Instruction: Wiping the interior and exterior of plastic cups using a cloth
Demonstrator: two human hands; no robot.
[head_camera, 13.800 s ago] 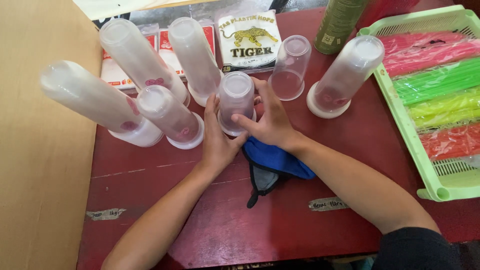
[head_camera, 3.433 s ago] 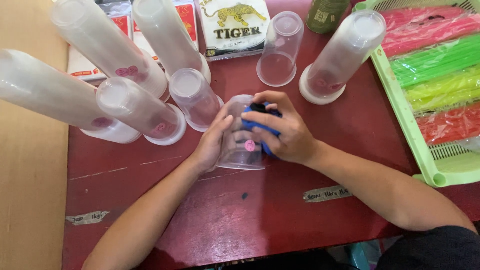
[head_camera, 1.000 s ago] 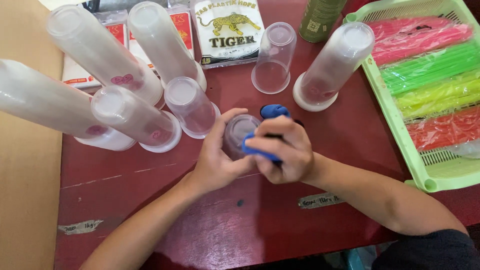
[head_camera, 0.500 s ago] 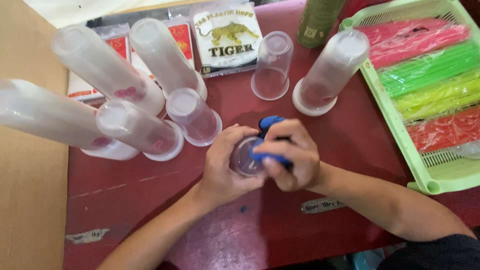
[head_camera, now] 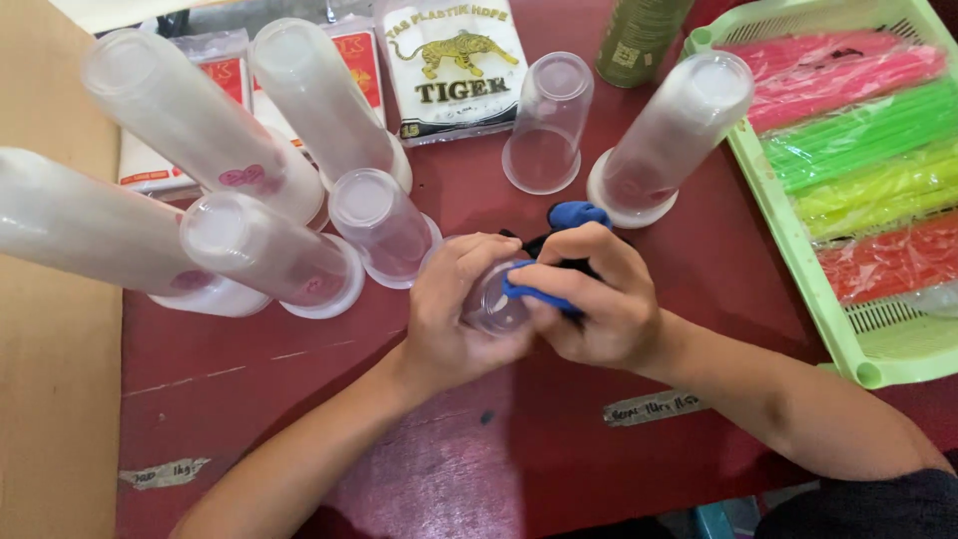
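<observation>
My left hand (head_camera: 454, 314) grips a clear plastic cup (head_camera: 494, 304) turned on its side over the red table (head_camera: 449, 469), its round bottom facing the camera. My right hand (head_camera: 599, 294) is closed on a blue cloth (head_camera: 574, 215) and presses it against the cup's right side; part of the cloth sticks out above my fingers. Both hands meet at the cup in the middle of the view.
Several stacks of upside-down clear cups (head_camera: 269, 255) stand at the left and one stack (head_camera: 669, 135) at the upper right, with a single cup (head_camera: 549, 120) between. Packets of plastic bags (head_camera: 454, 65) lie at the back. A green tray (head_camera: 868, 344) holds bundled coloured straws (head_camera: 868, 130).
The cup has been lifted off the table and turned sideways between my hands, and my right hand with the blue cloth has moved onto it. The view has shifted slightly.
</observation>
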